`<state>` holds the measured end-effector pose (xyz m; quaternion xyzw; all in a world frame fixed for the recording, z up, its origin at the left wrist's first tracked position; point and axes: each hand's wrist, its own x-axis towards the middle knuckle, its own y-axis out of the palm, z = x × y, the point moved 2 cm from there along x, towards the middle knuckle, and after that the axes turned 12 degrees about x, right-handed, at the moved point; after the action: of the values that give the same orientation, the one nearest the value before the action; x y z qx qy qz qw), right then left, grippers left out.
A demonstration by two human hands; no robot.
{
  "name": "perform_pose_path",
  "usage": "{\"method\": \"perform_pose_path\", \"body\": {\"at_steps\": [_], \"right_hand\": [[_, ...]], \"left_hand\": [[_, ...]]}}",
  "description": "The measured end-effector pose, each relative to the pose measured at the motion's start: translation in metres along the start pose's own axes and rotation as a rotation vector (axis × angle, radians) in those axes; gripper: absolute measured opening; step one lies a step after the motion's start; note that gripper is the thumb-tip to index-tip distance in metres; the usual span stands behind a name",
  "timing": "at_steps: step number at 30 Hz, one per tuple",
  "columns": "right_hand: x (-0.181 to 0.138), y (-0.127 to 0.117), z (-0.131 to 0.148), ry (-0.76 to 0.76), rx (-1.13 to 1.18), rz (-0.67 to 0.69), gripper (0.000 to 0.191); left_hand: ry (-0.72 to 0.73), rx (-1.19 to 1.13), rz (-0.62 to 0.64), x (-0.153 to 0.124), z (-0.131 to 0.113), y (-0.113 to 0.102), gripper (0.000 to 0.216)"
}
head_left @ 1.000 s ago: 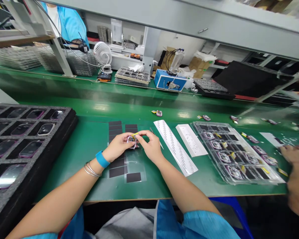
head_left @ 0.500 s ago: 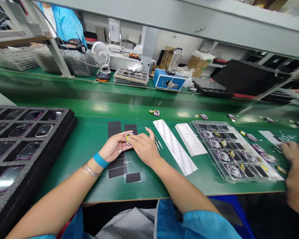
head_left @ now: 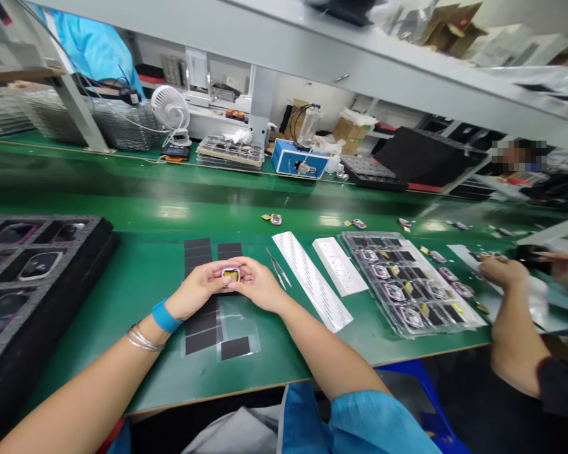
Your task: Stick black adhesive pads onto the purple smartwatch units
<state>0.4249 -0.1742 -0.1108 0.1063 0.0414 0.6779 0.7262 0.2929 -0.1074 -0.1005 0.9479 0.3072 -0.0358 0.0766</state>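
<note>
Fingers of left hand (head_left: pixel 196 291) and right hand (head_left: pixel 258 287) pinch small yellow-tabbed part (head_left: pixel 230 275) between them; tweezers (head_left: pixel 278 268) lie beside.

One small rounded-square part (head_left: pixel 230 275), pale-framed with a yellow patch on its dark face, held face-up and roughly level, pinched at either side between left hand (head_left: pixel 197 290) and right hand (head_left: pixel 260 287), just above the counter (head_left: pixel 142 277).
</note>
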Motion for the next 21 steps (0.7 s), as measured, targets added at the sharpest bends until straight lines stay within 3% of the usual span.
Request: {"method": "perform_pose_path", "body": {"at_steps": [12,15,17,19,21], "right_hand": [[0.001,0.004,-0.003,-0.100,-0.071,-0.075,0.043],[0.002,0.000,-0.001,-0.053,-0.031,-0.058,0.052],[0.002,-0.004,0.004,-0.085,-0.018,-0.133,0.055],[0.000,-0.006,0.009,-0.230,-0.068,-0.289,0.041],[-0.004,0.000,0.013,-0.359,-0.213,-0.337,0.017]], "left_hand": [[0.030,0.062,-0.004,0.005,-0.001,-0.006,0.041],[-0.020,-0.019,0.013,0.002,-0.003,-0.005,0.043],[-0.034,-0.151,0.004,0.001,-0.005,-0.005,0.044],[0.012,-0.298,-0.042,0.000,-0.006,-0.006,0.043],[0.073,-0.409,-0.110,0.001,-0.007,-0.009,0.039]]}}
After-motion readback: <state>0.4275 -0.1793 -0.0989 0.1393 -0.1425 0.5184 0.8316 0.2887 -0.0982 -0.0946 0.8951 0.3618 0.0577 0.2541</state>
